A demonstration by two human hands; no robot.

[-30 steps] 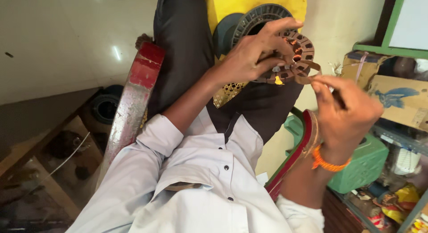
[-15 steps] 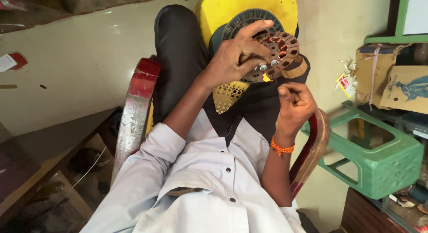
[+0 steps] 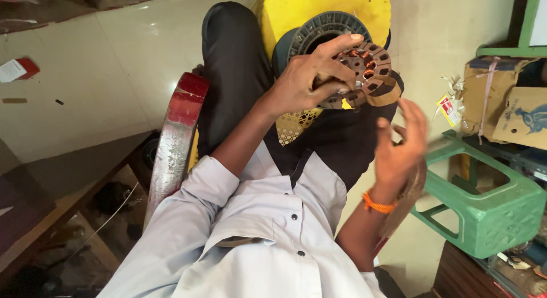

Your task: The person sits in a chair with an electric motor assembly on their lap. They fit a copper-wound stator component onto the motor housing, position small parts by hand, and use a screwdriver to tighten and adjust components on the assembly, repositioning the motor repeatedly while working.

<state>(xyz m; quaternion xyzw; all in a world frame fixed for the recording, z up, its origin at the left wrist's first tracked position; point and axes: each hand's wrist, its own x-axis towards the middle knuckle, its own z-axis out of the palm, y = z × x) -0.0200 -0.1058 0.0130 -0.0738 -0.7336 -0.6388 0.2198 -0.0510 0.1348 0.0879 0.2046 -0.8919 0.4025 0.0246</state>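
Left hand (image 3: pixel 305 81): fingers grasp the round slotted stator (image 3: pixel 364 70), far over the lap;
Right hand (image 3: pixel 399 144): fingers released, blurred, just near the stator;
Right side: green stool (image 3: pixel 490 207).

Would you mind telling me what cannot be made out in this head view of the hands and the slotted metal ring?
- Slotted ring: its near side is hidden by the left hand.
- Right hand: motion-blurred, so any fine wire in it cannot be told.
- Black spool: mostly covered by the ring and left hand.
- Green stool: partly hidden by the right forearm.
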